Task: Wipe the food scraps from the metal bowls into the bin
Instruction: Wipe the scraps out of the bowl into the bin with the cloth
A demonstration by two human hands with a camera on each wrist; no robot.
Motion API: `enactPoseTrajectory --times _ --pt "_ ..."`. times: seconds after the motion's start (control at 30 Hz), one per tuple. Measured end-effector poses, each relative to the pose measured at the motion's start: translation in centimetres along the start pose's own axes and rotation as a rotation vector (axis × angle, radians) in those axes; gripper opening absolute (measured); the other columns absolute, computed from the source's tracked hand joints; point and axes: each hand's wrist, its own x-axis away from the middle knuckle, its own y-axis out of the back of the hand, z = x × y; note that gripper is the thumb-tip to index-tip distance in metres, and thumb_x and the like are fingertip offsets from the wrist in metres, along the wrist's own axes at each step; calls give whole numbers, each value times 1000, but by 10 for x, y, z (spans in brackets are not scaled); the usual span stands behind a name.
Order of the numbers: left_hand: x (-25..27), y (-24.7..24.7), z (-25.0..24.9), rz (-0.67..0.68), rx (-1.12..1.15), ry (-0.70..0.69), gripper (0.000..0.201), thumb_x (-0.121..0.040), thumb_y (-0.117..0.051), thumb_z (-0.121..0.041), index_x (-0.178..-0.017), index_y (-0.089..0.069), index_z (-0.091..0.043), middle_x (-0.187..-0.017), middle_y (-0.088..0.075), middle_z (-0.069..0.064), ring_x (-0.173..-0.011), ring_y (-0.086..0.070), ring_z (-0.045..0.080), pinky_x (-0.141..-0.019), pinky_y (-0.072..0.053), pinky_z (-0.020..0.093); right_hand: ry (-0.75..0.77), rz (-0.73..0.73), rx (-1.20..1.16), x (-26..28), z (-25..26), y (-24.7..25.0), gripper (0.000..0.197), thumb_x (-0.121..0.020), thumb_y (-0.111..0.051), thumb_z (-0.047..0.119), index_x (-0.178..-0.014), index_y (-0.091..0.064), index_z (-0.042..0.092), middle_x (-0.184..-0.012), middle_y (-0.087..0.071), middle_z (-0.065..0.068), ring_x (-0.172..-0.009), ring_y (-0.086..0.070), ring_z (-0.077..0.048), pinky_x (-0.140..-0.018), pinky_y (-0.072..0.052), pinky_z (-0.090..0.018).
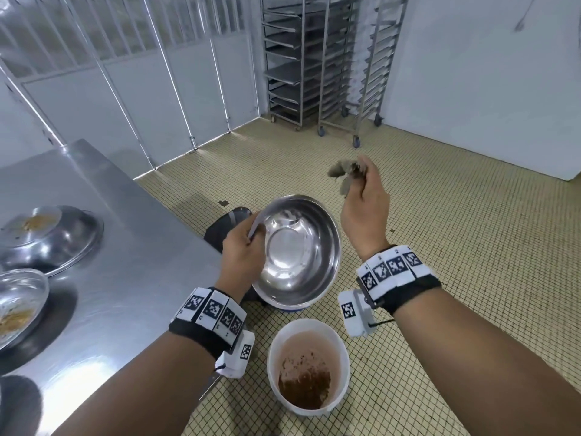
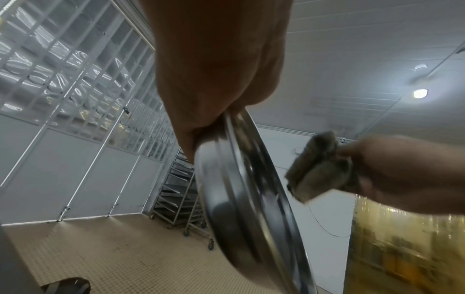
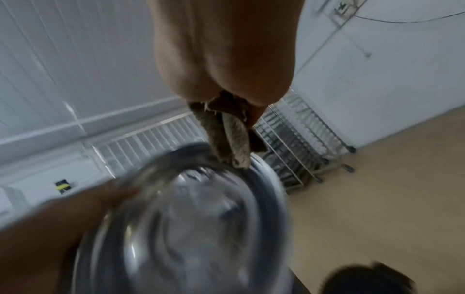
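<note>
My left hand [image 1: 243, 247] grips the rim of a shiny metal bowl [image 1: 298, 250], tilted with its clean-looking inside toward me, above the floor beside the table. The same bowl [image 2: 241, 208] fills the left wrist view edge-on and appears blurred as the bowl [image 3: 181, 228] in the right wrist view. My right hand [image 1: 361, 196] is raised to the right of the bowl, apart from it, pinching a grey-brown soiled cloth [image 1: 342, 176], also seen as the cloth [image 2: 319, 167] and the cloth [image 3: 226, 135]. A white bin [image 1: 308, 366] with brown scraps stands on the floor below the bowl.
A steel table [image 1: 103, 247] lies at left with an upturned metal bowl [image 1: 53, 237] carrying scraps and another dirty bowl [image 1: 19, 303] at its edge. Wheeled tray racks [image 1: 323, 64] stand at the back. A dark shoe [image 1: 229, 225] shows behind the held bowl. Tiled floor stretches right.
</note>
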Motion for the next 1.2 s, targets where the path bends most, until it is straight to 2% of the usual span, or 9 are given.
enactPoseTrajectory --times 0.07,0.13,0.2,0.3,0.43,0.57,0.73,0.9,1.2 --pt "3 0 -5 22 44 1 21 -103 -56 -25 -101 -75 -33 -74 -70 1 -61 -63 17 -59 -56 38 54 88 149 8 -4 -9 34 -110 -38 29 -141 -50 24 -101 -69 9 -61 -56 2 -59 -44 -10" --pt "6 2 -13 34 95 7 17 -104 -59 -30 -103 -76 -34 -72 -71 -6 -61 -66 15 -57 -58 33 136 297 334 27 -20 -17 42 -108 -36 30 -150 -41 24 -129 -64 1 -96 -65 -6 -83 -56 -24" --pt "9 6 -19 43 143 20 16 -103 -61 -29 -101 -77 -32 -64 -67 -12 -53 -59 5 -51 -49 23 216 458 524 45 -38 -20 54 -107 -24 38 -159 -29 24 -163 -36 -3 -146 -40 -24 -119 -38 -46" --pt "12 12 -16 93 223 44 16 -103 -63 -30 -104 -78 -32 -77 -73 6 -65 -69 27 -60 -58 42 289 491 594 57 -51 -16 58 -106 -18 44 -158 -33 23 -170 -18 -1 -157 -16 -26 -126 -20 -55" --pt "15 18 -10 131 233 52 18 -105 -61 -23 -109 -78 -25 -83 -76 9 -70 -72 28 -62 -57 38 313 428 560 54 -43 -9 54 -105 -32 48 -139 -60 17 -154 -44 -9 -140 -40 -30 -115 -34 -59" --pt "21 20 -18 177 201 -14 17 -104 -62 -21 -107 -79 -19 -79 -76 -1 -69 -71 11 -60 -53 19 156 395 424 36 -28 0 42 -104 -50 45 -138 -49 21 -127 -59 -1 -106 -56 -16 -96 -53 -43" --pt "13 27 -26 290 164 -82 17 -104 -62 -21 -108 -79 -22 -88 -76 6 -80 -73 27 -68 -57 25 302 510 487 14 -28 11 38 -98 -49 58 -112 -60 24 -109 -59 9 -95 -58 -12 -82 -51 -30" --pt "1 31 -34 390 37 -108 25 -105 -60 -19 -121 -76 -29 -96 -79 -4 -86 -76 15 -76 -60 32 224 677 341 12 -26 10 18 -101 -53 49 -101 -53 31 -70 -65 6 -53 -62 -8 -50 -48 -22" --pt "14 30 -33 151 222 -53 20 -108 -53 -17 -111 -72 -22 -86 -75 0 -74 -73 15 -64 -56 23 -67 328 50 21 -38 18 23 -102 -56 42 -87 -53 25 -71 -63 2 -54 -60 4 -52 -46 -15"
